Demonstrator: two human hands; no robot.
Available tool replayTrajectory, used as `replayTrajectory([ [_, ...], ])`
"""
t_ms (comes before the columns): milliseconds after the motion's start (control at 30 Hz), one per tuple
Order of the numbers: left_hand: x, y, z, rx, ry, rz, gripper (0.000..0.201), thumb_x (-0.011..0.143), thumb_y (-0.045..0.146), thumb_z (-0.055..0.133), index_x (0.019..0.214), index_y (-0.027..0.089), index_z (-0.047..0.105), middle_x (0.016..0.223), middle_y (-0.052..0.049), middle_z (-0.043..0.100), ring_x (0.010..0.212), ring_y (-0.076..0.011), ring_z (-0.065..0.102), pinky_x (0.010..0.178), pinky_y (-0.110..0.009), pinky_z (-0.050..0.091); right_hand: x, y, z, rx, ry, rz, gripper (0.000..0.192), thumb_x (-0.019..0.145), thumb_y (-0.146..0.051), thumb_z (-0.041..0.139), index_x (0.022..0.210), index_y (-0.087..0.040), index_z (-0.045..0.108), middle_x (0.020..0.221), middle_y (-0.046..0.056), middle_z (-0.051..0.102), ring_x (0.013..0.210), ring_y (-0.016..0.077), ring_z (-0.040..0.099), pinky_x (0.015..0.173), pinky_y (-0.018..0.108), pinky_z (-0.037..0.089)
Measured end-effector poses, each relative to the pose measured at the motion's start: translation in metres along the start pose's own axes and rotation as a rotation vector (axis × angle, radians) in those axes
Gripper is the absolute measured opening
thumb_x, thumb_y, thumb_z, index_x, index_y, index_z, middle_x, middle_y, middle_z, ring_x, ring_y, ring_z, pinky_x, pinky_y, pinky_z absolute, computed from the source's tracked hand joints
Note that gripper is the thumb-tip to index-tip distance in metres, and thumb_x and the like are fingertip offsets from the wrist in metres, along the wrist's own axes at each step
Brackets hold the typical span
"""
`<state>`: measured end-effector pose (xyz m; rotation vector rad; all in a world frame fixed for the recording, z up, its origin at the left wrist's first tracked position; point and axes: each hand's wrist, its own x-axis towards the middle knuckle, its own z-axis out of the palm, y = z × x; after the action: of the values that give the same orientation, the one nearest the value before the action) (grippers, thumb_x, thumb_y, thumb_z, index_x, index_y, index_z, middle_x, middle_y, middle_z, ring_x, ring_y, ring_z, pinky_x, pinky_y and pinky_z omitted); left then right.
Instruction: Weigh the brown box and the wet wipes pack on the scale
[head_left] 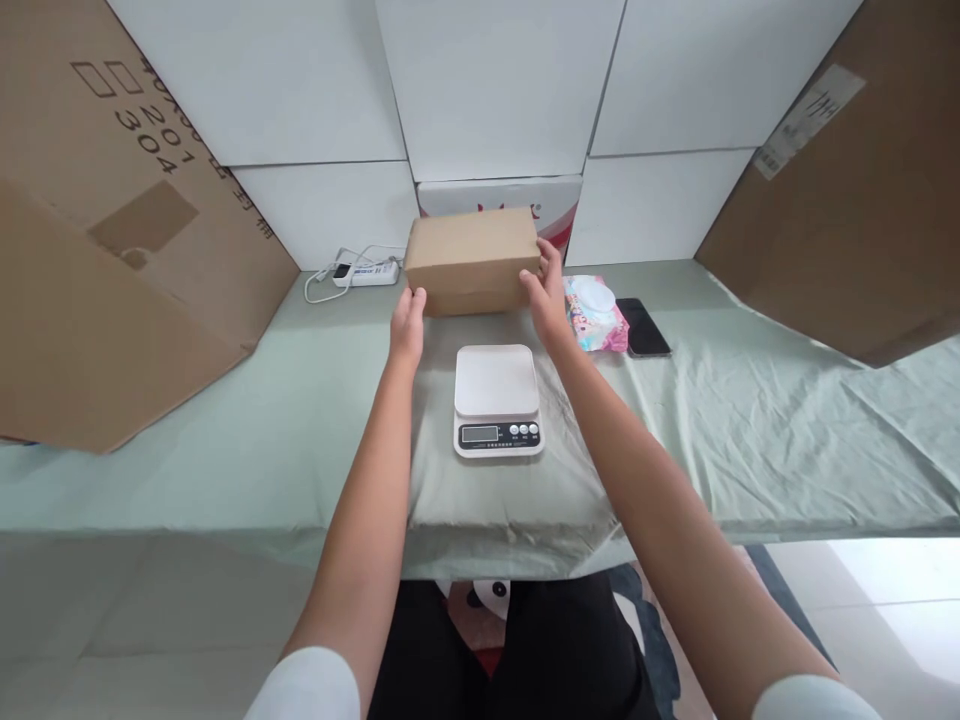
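A plain brown rectangular cardboard box (472,260) is held at the far side of the table covered with a pale green cloth (750,420), its long axis running left to right, parallel to the table edge. It is closed, so its contents cannot be seen. The left hand (409,322) is pressed flat against its left end, fingers loosely extended; the right hand (546,292) is wrapped around its right end. Just in front, a white digital kitchen scale (497,400) is seen, its platform bare. A pink wet-wipes pack (594,312) and a black phone (643,327) lie to the right.
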<state>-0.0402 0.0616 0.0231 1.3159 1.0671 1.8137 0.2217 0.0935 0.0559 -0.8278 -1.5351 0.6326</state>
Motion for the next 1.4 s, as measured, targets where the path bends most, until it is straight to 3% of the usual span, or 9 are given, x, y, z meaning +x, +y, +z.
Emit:
replayTrajectory([
  [100,0.003,-0.035,0.003,0.042,0.013,-0.157,0.087,0.081,0.084,0.072,0.141,0.022,0.071,0.162,-0.017,0.062,0.162,-0.0345,0.048,0.137,-0.057,0.027,-0.003,0.031,0.008,0.039,0.048,0.076,0.074,0.095,-0.072,0.058,0.152,-0.027,0.040,0.158,0.016,0.057,0.142,0.0276,0.061,0.122,0.056,0.050],
  [233,-0.007,-0.046,0.004,-0.009,0.010,-0.154,0.089,0.079,0.084,0.074,0.143,0.021,0.071,0.167,-0.016,0.059,0.165,-0.0331,0.043,0.139,-0.053,0.024,-0.019,0.043,0.005,0.059,0.050,0.163,0.077,0.093,-0.066,0.062,0.155,-0.027,0.038,0.159,0.017,0.058,0.145,0.0281,0.059,0.124,0.060,0.048],
  [367,-0.015,-0.042,0.000,-0.025,0.060,-0.169,0.093,0.086,0.078,0.072,0.156,0.018,0.060,0.176,-0.017,0.046,0.169,-0.0326,0.035,0.140,-0.049,0.025,-0.065,0.015,-0.013,-0.036,-0.114,0.181,0.109,0.090,-0.067,0.068,0.175,-0.028,0.011,0.188,0.012,0.009,0.174,0.0280,0.016,0.140,0.057,0.023],
  [433,-0.017,-0.040,0.000,-0.008,0.094,-0.193,0.092,0.088,0.075,0.071,0.160,0.021,0.056,0.179,-0.014,0.041,0.171,-0.0314,0.031,0.140,-0.046,0.026,-0.102,-0.007,-0.027,-0.169,-0.288,0.119,0.112,0.093,-0.065,0.067,0.178,-0.031,0.002,0.189,0.005,-0.001,0.176,0.0284,-0.002,0.143,0.059,0.008],
  [600,-0.017,-0.038,0.003,0.002,0.068,-0.157,0.087,0.089,0.073,0.070,0.158,0.022,0.058,0.177,-0.010,0.045,0.170,-0.0278,0.034,0.138,-0.036,0.029,-0.165,-0.045,-0.052,-0.444,-0.605,-0.040,0.110,0.099,-0.046,0.062,0.177,-0.037,-0.015,0.186,-0.002,-0.024,0.173,0.0399,-0.018,0.138,0.073,0.002],
  [867,-0.016,-0.039,0.003,0.003,0.047,-0.135,0.076,0.091,0.069,0.070,0.153,0.026,0.063,0.174,-0.007,0.052,0.168,-0.0274,0.038,0.138,-0.039,0.031,-0.167,-0.048,-0.047,-0.535,-0.716,-0.043,0.110,0.098,-0.036,0.062,0.176,-0.043,-0.014,0.185,0.000,-0.026,0.171,0.0471,-0.016,0.132,0.083,0.006],
  [1033,-0.015,-0.038,0.005,0.008,0.049,-0.114,0.079,0.089,0.072,0.069,0.151,0.022,0.065,0.171,-0.011,0.054,0.166,-0.0314,0.041,0.137,-0.042,0.032,-0.160,-0.061,-0.049,-0.385,-0.555,-0.021,0.111,0.096,-0.056,0.065,0.178,-0.039,-0.009,0.188,0.002,-0.016,0.174,0.0409,-0.009,0.138,0.073,0.008],
  [1167,-0.018,-0.028,0.009,0.015,-0.008,-0.069,0.076,0.089,0.075,0.069,0.147,0.025,0.069,0.167,-0.009,0.060,0.163,-0.0324,0.046,0.136,-0.044,0.034,-0.130,-0.071,-0.039,-0.138,-0.319,0.229,0.102,0.097,-0.067,0.056,0.176,-0.042,-0.003,0.189,-0.001,0.001,0.176,0.0330,0.006,0.139,0.066,0.017],
  [1400,-0.020,-0.025,0.009,0.028,-0.023,-0.041,0.075,0.089,0.075,0.068,0.146,0.025,0.070,0.164,-0.011,0.063,0.162,-0.0335,0.048,0.136,-0.047,0.035,-0.079,-0.028,0.001,0.116,-0.007,0.545,0.117,0.087,-0.071,0.054,0.175,-0.029,-0.009,0.188,0.007,0.005,0.176,0.0255,0.004,0.142,0.055,0.014],
])
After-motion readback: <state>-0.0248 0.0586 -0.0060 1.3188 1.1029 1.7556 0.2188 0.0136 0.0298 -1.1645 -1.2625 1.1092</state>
